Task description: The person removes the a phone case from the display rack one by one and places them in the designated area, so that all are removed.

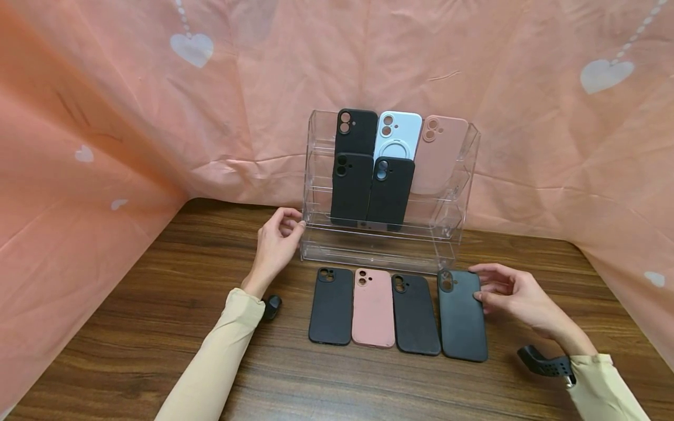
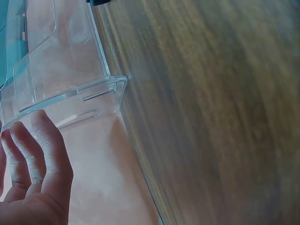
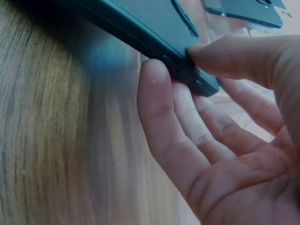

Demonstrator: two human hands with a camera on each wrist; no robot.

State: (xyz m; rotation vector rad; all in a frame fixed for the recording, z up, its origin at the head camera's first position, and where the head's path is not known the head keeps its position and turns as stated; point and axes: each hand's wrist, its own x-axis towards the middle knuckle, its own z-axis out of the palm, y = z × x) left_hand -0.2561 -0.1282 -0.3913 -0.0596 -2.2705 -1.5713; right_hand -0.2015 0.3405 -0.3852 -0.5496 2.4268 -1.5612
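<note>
My right hand (image 1: 518, 295) pinches the upper right edge of a dark grey-green phone case (image 1: 463, 321). In the right wrist view, the thumb presses that case's (image 3: 154, 37) edge from one side while fingertips (image 3: 154, 77) touch the other. To its left, a black case (image 1: 416, 316), a pink case (image 1: 373, 310) and another black case (image 1: 330, 307) lie in a row on the table. My left hand (image 1: 279, 242) touches the left side of a clear tiered display stand (image 1: 368, 251). Its fingers (image 2: 51, 140) rest against the clear side panel, bent slightly; the thumb is mostly hidden in the left wrist view.
The stand's upper tier bears a black case (image 1: 358, 131), a white case with a ring (image 1: 402, 126) and a pink case (image 1: 439, 152). Two black cases (image 1: 350, 190) stand below them. Peach cloth with hearts (image 1: 253, 105) hangs behind the wooden table (image 1: 174, 298).
</note>
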